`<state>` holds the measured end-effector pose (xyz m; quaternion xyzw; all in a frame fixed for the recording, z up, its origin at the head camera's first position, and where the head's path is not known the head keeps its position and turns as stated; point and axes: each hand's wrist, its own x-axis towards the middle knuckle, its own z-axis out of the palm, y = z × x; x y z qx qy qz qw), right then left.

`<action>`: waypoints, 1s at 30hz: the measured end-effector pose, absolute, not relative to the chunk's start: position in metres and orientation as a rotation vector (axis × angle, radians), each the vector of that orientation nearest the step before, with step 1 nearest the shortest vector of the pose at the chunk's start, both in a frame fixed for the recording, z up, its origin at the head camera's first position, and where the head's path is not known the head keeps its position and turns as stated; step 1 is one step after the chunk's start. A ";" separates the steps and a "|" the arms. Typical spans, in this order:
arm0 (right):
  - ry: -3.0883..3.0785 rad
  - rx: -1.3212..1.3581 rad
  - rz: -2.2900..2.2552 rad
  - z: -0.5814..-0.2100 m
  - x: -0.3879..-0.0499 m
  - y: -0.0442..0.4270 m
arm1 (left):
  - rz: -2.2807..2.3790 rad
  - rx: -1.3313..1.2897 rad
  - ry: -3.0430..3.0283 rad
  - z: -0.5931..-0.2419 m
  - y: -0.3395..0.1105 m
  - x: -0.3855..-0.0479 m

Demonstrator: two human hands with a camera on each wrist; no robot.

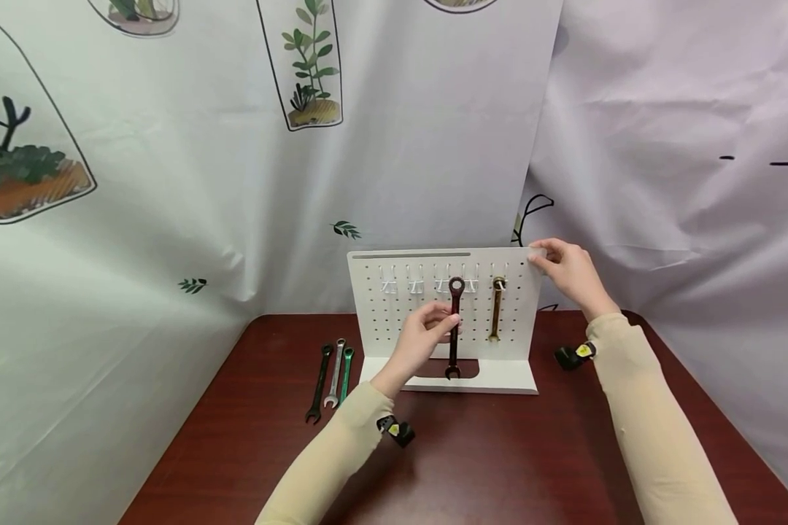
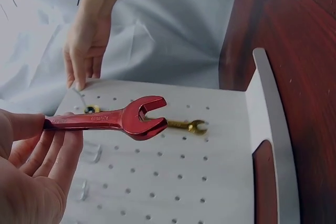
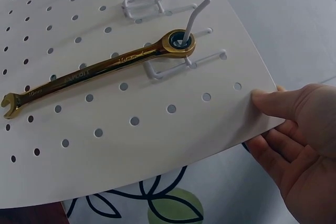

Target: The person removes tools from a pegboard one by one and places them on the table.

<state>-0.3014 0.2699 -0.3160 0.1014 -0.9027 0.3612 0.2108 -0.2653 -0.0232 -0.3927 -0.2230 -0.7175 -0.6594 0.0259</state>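
Observation:
My left hand (image 1: pixel 425 337) pinches a red combination wrench (image 1: pixel 454 328) between thumb and fingers, in front of the white pegboard (image 1: pixel 394 321). The wrench stands upright, ring end up; its open end (image 2: pixel 144 119) shows large in the left wrist view. My right hand (image 1: pixel 568 271) grips the board's upper right corner, thumb on the front face and fingers behind, as the right wrist view shows. Close to that corner a gold wrench (image 3: pixel 100 72) hangs by its ring from a white hook (image 3: pixel 195 17). Further white hooks (image 1: pixel 416 286) sit along the same row to the left.
Left of the board, a black wrench (image 1: pixel 319 383), a silver wrench (image 1: pixel 335 372) and a green wrench (image 1: pixel 346 372) lie on the dark red table (image 1: pixel 249 437). The board's base has a cut-out slot. A printed white curtain (image 1: pixel 433 168) hangs behind.

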 end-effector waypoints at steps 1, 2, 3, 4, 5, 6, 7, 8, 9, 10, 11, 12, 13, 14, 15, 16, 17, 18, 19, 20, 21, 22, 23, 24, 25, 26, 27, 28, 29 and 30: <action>-2.511 0.278 1.001 -0.316 -0.302 0.270 | -2.031 -0.689 -2.219 -0.392 -0.027 -0.264; -2.513 0.276 0.999 -0.316 -0.302 0.269 | -2.022 -0.687 -2.220 -0.391 -0.031 -0.263; -2.516 0.277 0.999 -0.316 -0.302 0.268 | -2.014 -0.682 -2.221 -0.390 -0.035 -0.263; -2.519 0.280 0.997 -0.316 -0.303 0.267 | -2.006 -0.676 -2.221 -0.389 -0.039 -0.263; -2.521 0.282 0.998 -0.316 -0.303 0.267 | -2.000 -0.671 -2.219 -0.388 -0.042 -0.263; -2.522 0.283 1.000 -0.315 -0.303 0.266 | -1.992 -0.666 -2.220 -0.387 -0.046 -0.263; -2.519 0.281 1.001 -0.315 -0.303 0.266 | -1.986 -0.662 -2.221 -0.385 -0.049 -0.262; -2.517 0.279 1.000 -0.314 -0.303 0.265 | -1.976 -0.662 -2.223 -0.384 -0.052 -0.263; -2.516 0.277 0.999 -0.313 -0.302 0.265 | -1.966 -0.660 -2.225 -0.382 -0.055 -0.263; -2.514 0.274 0.996 -0.313 -0.302 0.266 | -1.957 -0.661 -2.229 -0.381 -0.058 -0.264; -2.513 0.268 0.995 -0.312 -0.301 0.266 | -1.946 -0.661 -2.238 -0.379 -0.061 -0.264; -2.511 0.265 0.991 -0.311 -0.301 0.267 | -1.939 -0.662 -2.243 -0.378 -0.063 -0.264; -2.512 0.262 0.987 -0.311 -0.301 0.268 | -1.933 -0.665 -2.244 -0.376 -0.065 -0.265; -2.513 0.260 0.986 -0.310 -0.300 0.269 | -1.920 -0.667 -2.246 -0.375 -0.068 -0.266; -2.511 0.258 0.984 -0.309 -0.300 0.270 | -1.911 -0.667 -2.248 -0.374 -0.070 -0.266; -2.509 0.255 0.982 -0.309 -0.299 0.271 | -1.903 -0.671 -2.247 -0.372 -0.072 -0.267; -2.506 0.252 0.980 -0.308 -0.299 0.272 | -1.890 -0.672 -2.247 -0.371 -0.075 -0.268; -2.502 0.251 0.978 -0.308 -0.299 0.273 | -1.883 -0.673 -2.240 -0.369 -0.077 -0.269; -2.499 0.248 0.975 -0.307 -0.299 0.274 | -1.872 -0.669 -2.236 -0.368 -0.080 -0.270; -2.495 0.247 0.974 -0.307 -0.300 0.274 | -1.859 -0.662 -2.234 -0.368 -0.082 -0.271; -2.492 0.247 0.969 -0.307 -0.300 0.275 | -1.847 -0.653 -2.230 -0.367 -0.085 -0.271; -2.490 0.247 0.964 -0.307 -0.301 0.275 | -1.838 -0.644 -2.226 -0.367 -0.089 -0.272; -2.489 0.247 0.961 -0.308 -0.301 0.275 | -1.834 -0.632 -2.221 -0.367 -0.092 -0.272; -2.489 0.248 0.961 -0.309 -0.301 0.275 | -1.835 -0.619 -2.216 -0.367 -0.096 -0.272; -2.492 0.246 0.959 -0.309 -0.302 0.275 | -1.836 -0.601 -2.213 -0.368 -0.100 -0.272; -2.497 0.246 0.961 -0.310 -0.303 0.274 | -1.833 -0.581 -2.210 -0.368 -0.105 -0.272; -2.502 0.247 0.965 -0.311 -0.303 0.273 | -1.835 -0.557 -2.207 -0.369 -0.110 -0.271; -2.508 0.248 0.972 -0.312 -0.303 0.272 | -1.840 -0.534 -2.205 -0.370 -0.116 -0.270; -2.513 0.254 0.984 -0.313 -0.303 0.271 | -1.842 -0.509 -2.204 -0.372 -0.122 -0.270; -2.518 0.255 0.992 -0.314 -0.303 0.271 | -1.843 -0.479 -2.203 -0.373 -0.128 -0.269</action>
